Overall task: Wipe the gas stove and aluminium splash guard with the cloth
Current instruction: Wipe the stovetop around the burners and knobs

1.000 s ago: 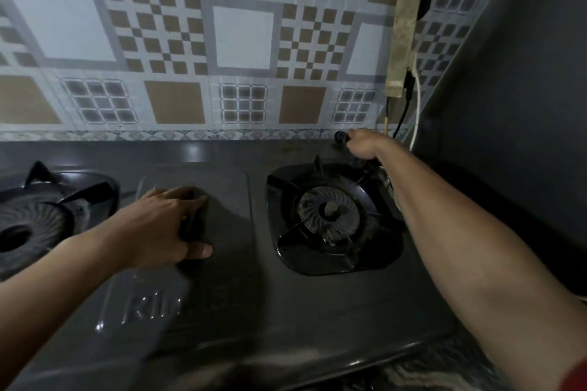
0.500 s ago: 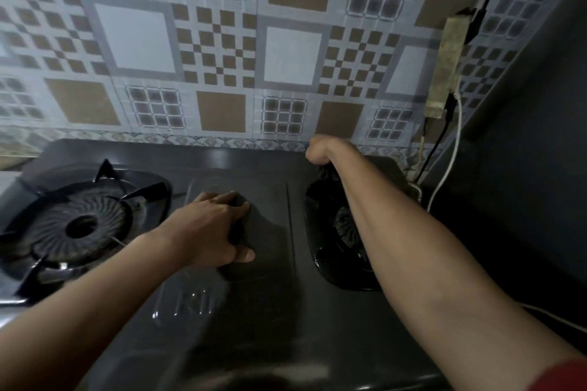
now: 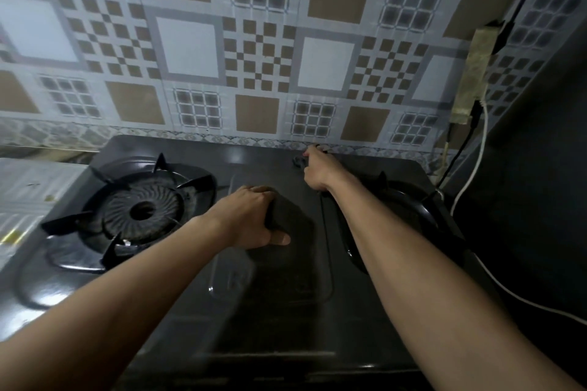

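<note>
On glossy black stove [image 3: 178, 320] | left hand [image 3: 251, 219] flat, fingers spread | right hand [image 3: 317, 168] clenching dark crumpled cloth [image 3: 299, 161]

Right burner [image 3: 409, 200] largely hidden behind right forearm [image 3: 413, 263]; dark cloth [image 3: 298, 162] mostly concealed under right hand [image 3: 317, 168]; embossed lettering [image 3: 233, 279] on stove panel blurred, unreadable.

single head view, close above gas stove [image 3: 286, 311], facing forward-down toward patterned wall [image 3: 260, 51].
</note>
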Demonstrator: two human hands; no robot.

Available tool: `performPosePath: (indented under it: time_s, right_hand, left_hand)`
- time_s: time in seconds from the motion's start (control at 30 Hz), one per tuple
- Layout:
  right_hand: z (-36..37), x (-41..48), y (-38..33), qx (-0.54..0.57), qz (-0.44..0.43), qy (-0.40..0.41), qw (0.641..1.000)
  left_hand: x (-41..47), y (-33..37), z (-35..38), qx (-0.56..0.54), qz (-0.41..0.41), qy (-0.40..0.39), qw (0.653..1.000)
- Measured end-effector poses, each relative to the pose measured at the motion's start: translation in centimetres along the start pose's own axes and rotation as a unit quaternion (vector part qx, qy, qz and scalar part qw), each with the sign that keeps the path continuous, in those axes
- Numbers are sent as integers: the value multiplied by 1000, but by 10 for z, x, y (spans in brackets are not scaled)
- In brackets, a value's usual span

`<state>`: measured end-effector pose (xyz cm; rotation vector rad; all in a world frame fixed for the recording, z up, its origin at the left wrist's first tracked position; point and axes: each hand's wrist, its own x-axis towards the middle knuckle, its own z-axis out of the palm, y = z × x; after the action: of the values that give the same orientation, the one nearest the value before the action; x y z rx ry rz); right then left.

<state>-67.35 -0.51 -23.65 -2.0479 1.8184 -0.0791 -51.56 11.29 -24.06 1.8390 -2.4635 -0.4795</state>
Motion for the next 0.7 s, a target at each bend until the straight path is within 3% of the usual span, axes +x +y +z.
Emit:
performPosePath:
  time_s: [0.13, 0.4, 0.6, 0.7]
  right_hand:
    - [2, -19, -15, 14, -12, 22, 1000]
    - [-2, -85, -75, 9, -70, -9, 997]
    - [27, -165, -120, -29, -82, -110, 990]
    - [77, -191, -120, 11, -64, -28, 998]
  left_hand:
    - [-16, -15, -11, -52, 5, 40, 998]
    - [-90, -94, -38, 0, 9, 164, 986]
    - [-129, -161, -31, 84, -71, 129, 986]
    - [-141, -177, -20, 65, -114, 54, 990]
